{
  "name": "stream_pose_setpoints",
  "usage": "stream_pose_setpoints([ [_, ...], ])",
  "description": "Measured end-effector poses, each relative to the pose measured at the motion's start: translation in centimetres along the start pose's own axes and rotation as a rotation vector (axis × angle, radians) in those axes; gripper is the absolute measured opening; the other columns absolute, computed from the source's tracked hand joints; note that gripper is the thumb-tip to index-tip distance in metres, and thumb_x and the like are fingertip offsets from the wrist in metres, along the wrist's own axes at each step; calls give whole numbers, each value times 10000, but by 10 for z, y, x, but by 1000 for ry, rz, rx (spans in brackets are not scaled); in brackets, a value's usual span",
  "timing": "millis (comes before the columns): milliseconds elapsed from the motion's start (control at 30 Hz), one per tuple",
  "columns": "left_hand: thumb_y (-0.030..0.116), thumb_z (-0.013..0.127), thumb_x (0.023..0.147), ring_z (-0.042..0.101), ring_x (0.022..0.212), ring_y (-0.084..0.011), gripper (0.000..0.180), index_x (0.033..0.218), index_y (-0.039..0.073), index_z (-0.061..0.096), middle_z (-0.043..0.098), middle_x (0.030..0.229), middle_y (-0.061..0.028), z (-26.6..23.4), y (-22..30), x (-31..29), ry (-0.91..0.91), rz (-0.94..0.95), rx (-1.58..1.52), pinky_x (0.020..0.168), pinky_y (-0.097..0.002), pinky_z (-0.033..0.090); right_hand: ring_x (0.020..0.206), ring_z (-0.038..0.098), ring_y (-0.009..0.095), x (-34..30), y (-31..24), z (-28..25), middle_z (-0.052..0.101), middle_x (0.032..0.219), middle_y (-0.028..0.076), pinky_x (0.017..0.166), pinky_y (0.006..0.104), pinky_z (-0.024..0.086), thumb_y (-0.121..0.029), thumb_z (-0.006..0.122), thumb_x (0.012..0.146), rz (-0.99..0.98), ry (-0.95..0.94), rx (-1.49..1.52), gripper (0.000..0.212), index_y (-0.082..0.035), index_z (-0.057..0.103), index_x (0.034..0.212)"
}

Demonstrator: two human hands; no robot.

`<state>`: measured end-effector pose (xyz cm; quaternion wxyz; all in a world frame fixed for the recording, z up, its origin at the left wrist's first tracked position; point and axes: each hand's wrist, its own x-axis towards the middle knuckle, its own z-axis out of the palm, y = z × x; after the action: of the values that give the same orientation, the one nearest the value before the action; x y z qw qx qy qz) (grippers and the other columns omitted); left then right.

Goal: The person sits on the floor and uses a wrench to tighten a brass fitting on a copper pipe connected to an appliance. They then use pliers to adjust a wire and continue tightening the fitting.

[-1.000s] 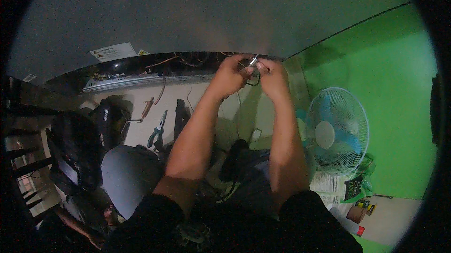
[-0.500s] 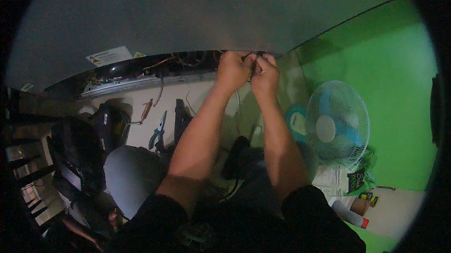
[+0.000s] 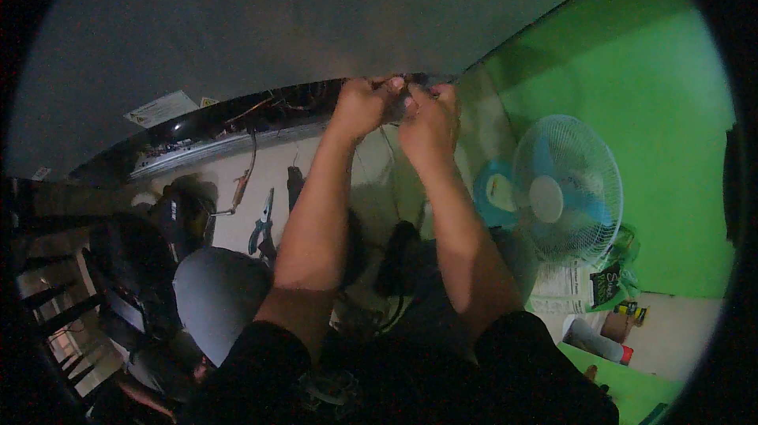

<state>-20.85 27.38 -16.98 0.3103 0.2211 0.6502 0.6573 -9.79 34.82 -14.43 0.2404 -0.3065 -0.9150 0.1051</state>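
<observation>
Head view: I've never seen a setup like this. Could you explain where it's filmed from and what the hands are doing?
There is no machine arm here: these are a person's bare hands, filmed by a fisheye camera on their head, so straight edges bend. The left hand and right hand are close together, fingers curled, at the lower edge of a large grey panel. Whatever they may hold is hidden by the fingers. Beside them, a dark recess shows wiring. On the pale floor lie pliers; a fan stands to the right.
</observation>
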Motion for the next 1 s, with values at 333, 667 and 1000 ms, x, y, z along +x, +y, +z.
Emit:
stream_pose_setpoints([
  [333, 140, 636, 855, 559, 610, -143, 280, 1091, -10, 644, 634, 781, -42, -5, -3, -12, -36, -102, -216, 508, -316, 409, 653, 664, 310, 21, 9, 3, 695, 759, 170, 632, 394, 504, -189, 720, 877, 173, -39, 366, 169, -20, 730, 889],
  [667, -21, 697, 791, 643, 740, -175, 239, 1026, -53, 665, 693, 866, -91, -11, -15, -17, -14, 37, -251, 675, -306, 511, 583, 626, 241, 22, 15, 13, 666, 654, 122, 602, 378, 484, -166, 749, 846, 263, -38, 470, 181, -9, 688, 781],
  [1000, 54, 691, 886, 590, 687, -117, 107, 942, -34, 716, 713, 817, -73, 3, -22, -19, 189, 146, -46, 637, -305, 490, 821, 632, 261, 13, -9, 4, 628, 937, 145, 727, 369, 500, -125, 739, 845, 21, 19, 376, 137, -22, 650, 863],
])
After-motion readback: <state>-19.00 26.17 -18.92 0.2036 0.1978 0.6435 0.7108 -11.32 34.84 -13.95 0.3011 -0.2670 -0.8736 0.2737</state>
